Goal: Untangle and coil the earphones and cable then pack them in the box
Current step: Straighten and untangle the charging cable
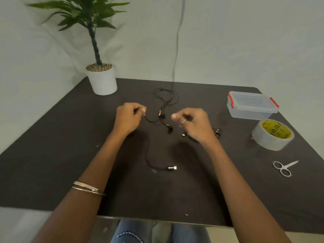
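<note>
The black earphones (166, 98) lie in a loose tangle at the middle back of the dark table (52, 137), their two earbuds trailing toward me between my hands. My left hand (129, 118) pinches the earphone wire at its fingertips, just left of the earbuds. To the right of the earbuds, my right hand (192, 124) hovers with its fingers curled; I see nothing in it. A black cable (149, 155) curves from under my left wrist to a silver plug near me. A second small plug (183, 135) lies under my right hand. The clear box (252, 106) with red clips stands shut at the back right.
A roll of tape (272, 135) sits in front of the box, and small scissors (284, 167) lie nearer me on the right. A potted plant (102, 79) stands at the back left corner. A small black and yellow item (217, 132) lies right of my right hand.
</note>
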`<action>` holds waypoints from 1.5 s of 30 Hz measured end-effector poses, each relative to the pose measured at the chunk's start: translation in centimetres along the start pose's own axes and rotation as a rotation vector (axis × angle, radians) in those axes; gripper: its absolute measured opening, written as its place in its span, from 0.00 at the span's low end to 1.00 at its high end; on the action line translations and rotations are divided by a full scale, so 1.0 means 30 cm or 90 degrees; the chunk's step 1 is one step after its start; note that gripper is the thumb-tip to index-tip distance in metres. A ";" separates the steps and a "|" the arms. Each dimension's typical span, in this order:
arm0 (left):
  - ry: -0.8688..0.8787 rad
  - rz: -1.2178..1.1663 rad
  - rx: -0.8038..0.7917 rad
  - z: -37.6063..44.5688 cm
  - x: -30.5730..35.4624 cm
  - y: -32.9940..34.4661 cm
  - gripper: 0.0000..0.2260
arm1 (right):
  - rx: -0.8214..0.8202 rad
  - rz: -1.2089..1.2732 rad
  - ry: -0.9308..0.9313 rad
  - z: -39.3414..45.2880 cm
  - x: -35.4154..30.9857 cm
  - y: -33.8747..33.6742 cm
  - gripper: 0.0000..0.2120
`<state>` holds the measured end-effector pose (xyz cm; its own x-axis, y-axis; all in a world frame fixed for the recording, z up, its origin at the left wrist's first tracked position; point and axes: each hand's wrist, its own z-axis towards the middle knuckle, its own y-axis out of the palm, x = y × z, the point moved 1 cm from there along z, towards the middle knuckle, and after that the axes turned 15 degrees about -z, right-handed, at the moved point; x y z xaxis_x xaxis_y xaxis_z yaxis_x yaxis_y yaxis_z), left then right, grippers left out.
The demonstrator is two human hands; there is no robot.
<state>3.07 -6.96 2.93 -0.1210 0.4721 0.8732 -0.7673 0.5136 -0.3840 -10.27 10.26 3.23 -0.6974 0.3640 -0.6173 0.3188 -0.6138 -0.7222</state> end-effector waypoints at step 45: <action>-0.015 -0.068 -0.118 -0.009 0.151 -0.191 0.22 | -0.119 0.543 0.051 0.170 -0.327 -0.110 0.08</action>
<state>7.10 -7.57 9.00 -0.0611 0.3924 0.9178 -0.6476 0.6841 -0.3356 -7.75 5.14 13.27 -0.1281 -0.1153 -0.9850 0.8159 -0.5770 -0.0386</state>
